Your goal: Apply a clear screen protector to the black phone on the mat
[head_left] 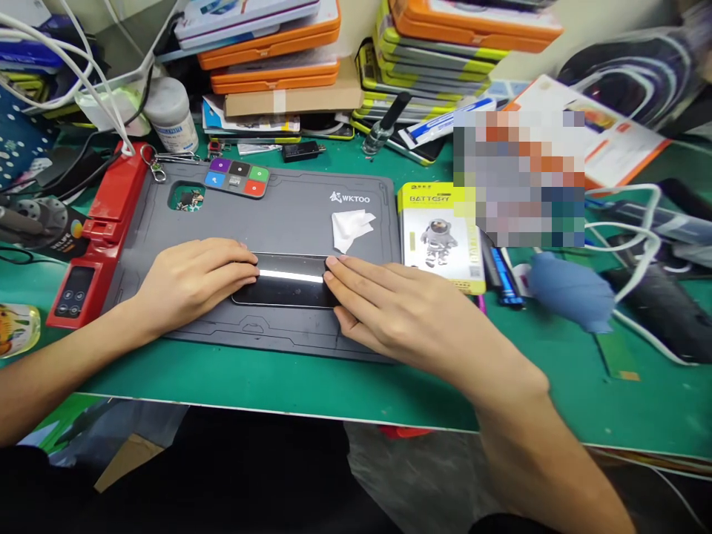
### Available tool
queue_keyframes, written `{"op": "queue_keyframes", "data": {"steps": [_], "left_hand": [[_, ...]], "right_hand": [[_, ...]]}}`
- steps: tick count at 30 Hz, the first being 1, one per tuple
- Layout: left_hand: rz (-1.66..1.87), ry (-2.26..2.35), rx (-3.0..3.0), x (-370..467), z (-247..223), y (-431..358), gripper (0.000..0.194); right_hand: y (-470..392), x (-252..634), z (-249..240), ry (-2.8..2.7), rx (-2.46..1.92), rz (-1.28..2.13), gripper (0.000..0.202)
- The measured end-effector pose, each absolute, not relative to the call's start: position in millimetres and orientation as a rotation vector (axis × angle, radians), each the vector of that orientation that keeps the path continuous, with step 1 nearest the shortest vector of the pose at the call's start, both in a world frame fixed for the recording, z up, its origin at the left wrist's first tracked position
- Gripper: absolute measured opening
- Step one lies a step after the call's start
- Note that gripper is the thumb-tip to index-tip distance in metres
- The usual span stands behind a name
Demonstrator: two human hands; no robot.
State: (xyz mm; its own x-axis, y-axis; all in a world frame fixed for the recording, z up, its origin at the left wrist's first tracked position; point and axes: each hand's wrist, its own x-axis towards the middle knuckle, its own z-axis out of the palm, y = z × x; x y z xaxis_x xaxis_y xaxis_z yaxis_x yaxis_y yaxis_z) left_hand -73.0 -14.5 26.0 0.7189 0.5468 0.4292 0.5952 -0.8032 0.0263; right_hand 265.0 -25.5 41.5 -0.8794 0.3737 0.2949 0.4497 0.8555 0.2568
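A smartphone (289,291) with a dark, glossy screen lies lengthwise on the grey work mat (311,334), a bright strip of light reflected across it. My left hand (192,285) grips its left end, the thumb hidden from view. At the right end, my right hand (394,300) has its fingers on the top edge and corner, with the thumb at the near edge. Just behind the phone rests a crumpled white wipe (350,228). Small metal parts (189,198) sit in a recess at the mat's upper left.
A red device with a display (81,289) stands left of the mat. A yellow battery box (439,237) and a blue air blower (570,289) lie to the right. Behind are a small glass bottle (380,137), a white jar (171,115) and stacked orange cases (272,48).
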Motion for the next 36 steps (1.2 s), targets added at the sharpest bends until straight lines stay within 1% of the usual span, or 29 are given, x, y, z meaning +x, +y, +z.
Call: {"op": "queue_keyframes", "data": {"steps": [4,9,13,16,21,27,36], "left_hand": [[-0.645,-0.885,-2.895,-72.2,25.6,-12.0,0.017],[-0.626,-0.724,-2.939,-72.0,24.8,-10.6,0.037],[-0.617,-0.585,-2.864,-71.5,26.8,-11.5,0.042],[-0.609,-0.570,-2.818,-69.5,27.1,-14.0,0.041],[-0.632,-0.621,-2.768,-66.7,22.8,-17.6,0.031],[-0.661,-0.598,-2.760,-65.4,21.5,-17.2,0.036],[-0.665,-0.602,-2.776,-67.3,20.1,-17.5,0.038]], "right_hand": [[-26.1,263.8,42.5,-2.794,-0.633,-0.506,0.030],[-27.7,263.3,40.7,-2.803,-0.628,-0.541,0.032],[-30.1,261.7,38.4,-2.806,-0.627,-0.598,0.033],[-31.9,261.1,36.9,-2.820,-0.638,-0.615,0.034],[-34.0,261.2,35.0,-2.835,-0.638,-0.631,0.035],[-35.4,261.8,34.1,-2.851,-0.637,-0.609,0.036],[-35.1,260.4,36.4,-2.844,-0.633,-0.595,0.035]]}}
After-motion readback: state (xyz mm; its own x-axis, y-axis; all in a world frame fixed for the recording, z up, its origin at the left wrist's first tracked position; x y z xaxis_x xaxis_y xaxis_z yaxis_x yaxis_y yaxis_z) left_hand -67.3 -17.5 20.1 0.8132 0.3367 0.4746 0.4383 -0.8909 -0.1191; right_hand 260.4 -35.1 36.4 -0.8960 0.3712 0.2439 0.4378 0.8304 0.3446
